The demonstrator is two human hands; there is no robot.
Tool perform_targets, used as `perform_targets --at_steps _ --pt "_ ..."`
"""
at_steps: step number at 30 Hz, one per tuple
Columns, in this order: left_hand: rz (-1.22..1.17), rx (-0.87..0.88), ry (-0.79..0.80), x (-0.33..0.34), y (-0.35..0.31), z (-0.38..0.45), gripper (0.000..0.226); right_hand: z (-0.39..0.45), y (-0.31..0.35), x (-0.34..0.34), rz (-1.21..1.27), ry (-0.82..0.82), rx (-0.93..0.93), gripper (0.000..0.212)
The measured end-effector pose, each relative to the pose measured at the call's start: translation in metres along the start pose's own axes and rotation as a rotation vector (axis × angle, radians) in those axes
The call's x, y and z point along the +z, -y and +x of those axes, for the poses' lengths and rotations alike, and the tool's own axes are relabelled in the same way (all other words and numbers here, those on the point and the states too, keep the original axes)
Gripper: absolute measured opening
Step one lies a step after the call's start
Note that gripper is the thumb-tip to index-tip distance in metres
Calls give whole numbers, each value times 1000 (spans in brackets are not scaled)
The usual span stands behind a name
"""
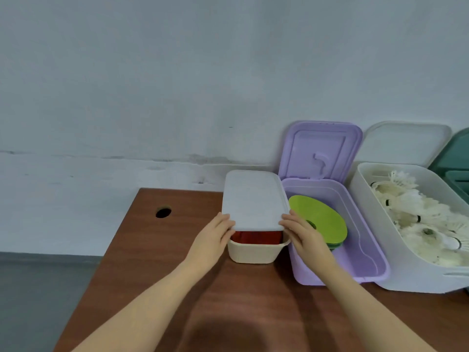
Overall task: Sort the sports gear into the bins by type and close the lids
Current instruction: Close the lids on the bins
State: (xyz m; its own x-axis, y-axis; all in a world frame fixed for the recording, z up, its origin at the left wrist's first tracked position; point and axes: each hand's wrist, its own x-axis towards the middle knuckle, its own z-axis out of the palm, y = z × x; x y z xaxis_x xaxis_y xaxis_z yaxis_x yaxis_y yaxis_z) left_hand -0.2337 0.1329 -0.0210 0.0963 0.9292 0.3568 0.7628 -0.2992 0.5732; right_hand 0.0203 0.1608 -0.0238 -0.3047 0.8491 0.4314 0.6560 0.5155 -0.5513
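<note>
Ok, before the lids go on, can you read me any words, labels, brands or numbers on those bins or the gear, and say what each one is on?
None: no readable text shows anywhere in this view.
White lid over the cream bin: plain.
Purple bin and its raised lid: only moulded shapes, no letters.
Green discs: no print visible.
White bin of shuttlecocks: any marks on their bands are too small and blurred to read.
</note>
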Motion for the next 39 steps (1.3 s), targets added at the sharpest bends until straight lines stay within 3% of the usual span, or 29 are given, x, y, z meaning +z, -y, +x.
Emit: perform_targets --at_steps 4,14,19,25,30,34,39 --pt "39 32 34 14 11 -18 18 -19 -11 12 -38 77 -4 20" --pt "80 78 -14 22 7 -22 15 -30 -17 15 -30 50 94 19" --pt "207 184 -24 17 4 -16 24 -23 -13 11 14 79 91 23" --pt "128 80 -11 22 13 -21 29 -21 -12 12 -41 147 94 23" --pt "23 41 -36 24 17 -23 29 -23 -17 21 -168 59 -54 37" --pt "-54 23 -36 23 20 -22 30 -26 -12 23 -172 -35 -65 50" --pt "-64 15 -32 24 19 -21 29 -23 -15 23 -193 -7 -58 33"
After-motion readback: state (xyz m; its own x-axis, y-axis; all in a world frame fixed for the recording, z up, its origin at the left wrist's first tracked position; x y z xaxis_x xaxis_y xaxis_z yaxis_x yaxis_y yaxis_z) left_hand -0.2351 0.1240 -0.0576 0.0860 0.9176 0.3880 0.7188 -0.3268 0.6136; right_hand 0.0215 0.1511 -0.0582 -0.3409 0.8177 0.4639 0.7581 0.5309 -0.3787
